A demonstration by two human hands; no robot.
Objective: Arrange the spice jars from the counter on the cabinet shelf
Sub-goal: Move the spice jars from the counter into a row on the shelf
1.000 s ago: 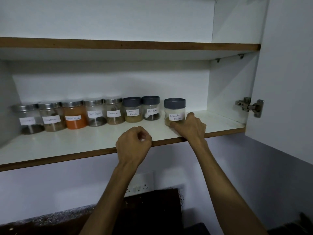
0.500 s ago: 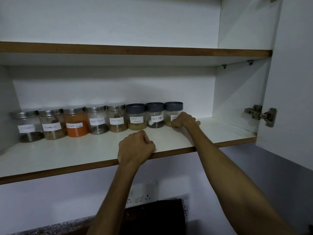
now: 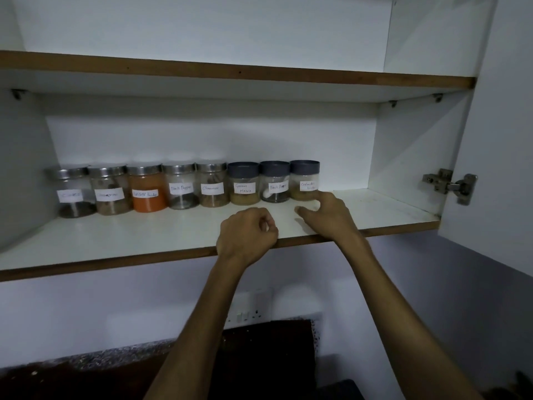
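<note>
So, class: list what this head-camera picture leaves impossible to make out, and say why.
- Labels of the two leftmost jars: writing blurred, unreadable.
- Coriander jar: its label's second line too small, its base hidden by the right hand.
- Left hand: curled fingers hide its palm.
- Counter: dark, cut off by the bottom edge.

Eight spice jars (image 3: 184, 187) in one row along the back of the cabinet shelf (image 3: 115, 241), side by side, from near the left wall to past the middle. Right hand (image 3: 328, 216) just before the rightmost jar (image 3: 305, 180). Left hand (image 3: 246, 233) at the shelf's front edge, left of the right hand.
</note>
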